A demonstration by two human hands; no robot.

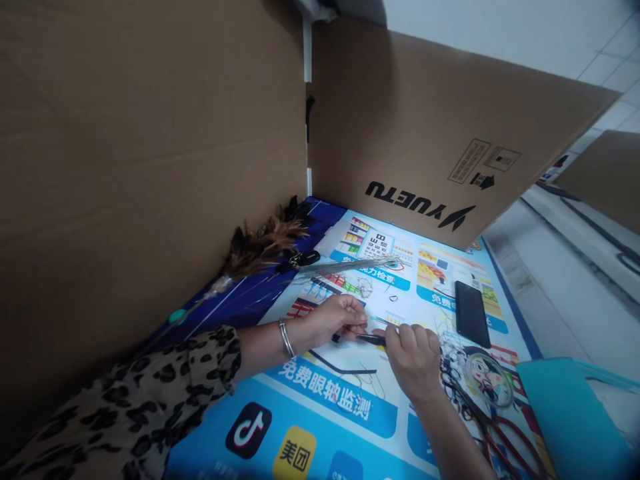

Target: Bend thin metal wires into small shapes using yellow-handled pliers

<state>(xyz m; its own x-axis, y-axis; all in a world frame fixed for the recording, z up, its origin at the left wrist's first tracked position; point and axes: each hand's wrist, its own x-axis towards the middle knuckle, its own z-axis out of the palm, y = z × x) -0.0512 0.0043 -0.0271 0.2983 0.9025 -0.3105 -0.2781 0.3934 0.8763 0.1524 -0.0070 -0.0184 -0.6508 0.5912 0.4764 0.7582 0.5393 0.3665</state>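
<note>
My left hand [345,317], with a silver bracelet at the wrist, is closed in a pinch over the middle of the printed sheet [260,407]. What its fingertips hold is too small to make out. Close by on the right, my right hand [413,357] is wrapped round a slender dark tool [371,339] whose narrow end reaches to the left fingertips. Its exact kind is hidden by the fist. Beyond both hands lies a bundle of thin silver wires [350,265].
Brown feathers [265,241] lie along the left cardboard wall [150,133]. At right are a black phone [472,313], red-handled scissors [515,440], a clear round roll [506,383], tangled dark bits and a turquoise bag [570,413]. Another cardboard panel [425,133] stands behind.
</note>
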